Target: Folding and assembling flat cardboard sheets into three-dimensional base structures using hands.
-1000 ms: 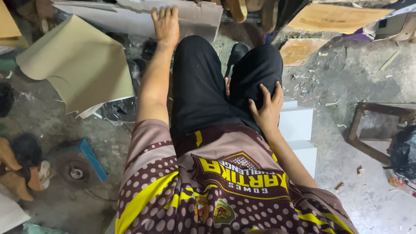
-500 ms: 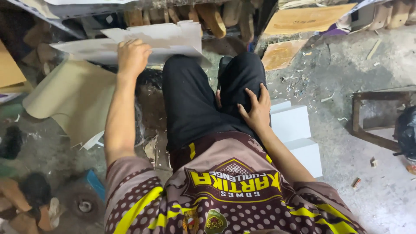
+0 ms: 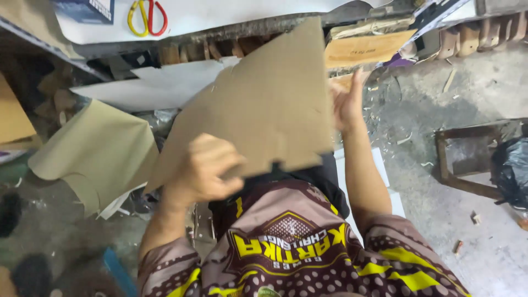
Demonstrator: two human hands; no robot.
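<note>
A large brown cardboard sheet [image 3: 264, 104] with a jagged lower edge is held up over my lap. My left hand [image 3: 206, 168] grips its lower left part, fingers curled around the edge. My right hand [image 3: 346, 104] holds the sheet's right edge, thumb pointing up. The sheet hides most of my dark trousers. Behind it a white sheet [image 3: 159, 88] lies flat under the workbench edge.
Yellow and red scissors [image 3: 146, 16] lie on the white bench top. A tan sheet [image 3: 93, 154] droops at the left. A wooden stool frame [image 3: 467, 159] and a black bag [image 3: 511, 170] stand on the concrete floor at right. White boxes [image 3: 385, 181] sit beside me.
My left hand left the white sheet and my right hand left my knee. Both now hold a brown cardboard sheet raised in front of me. The view has tilted up.
</note>
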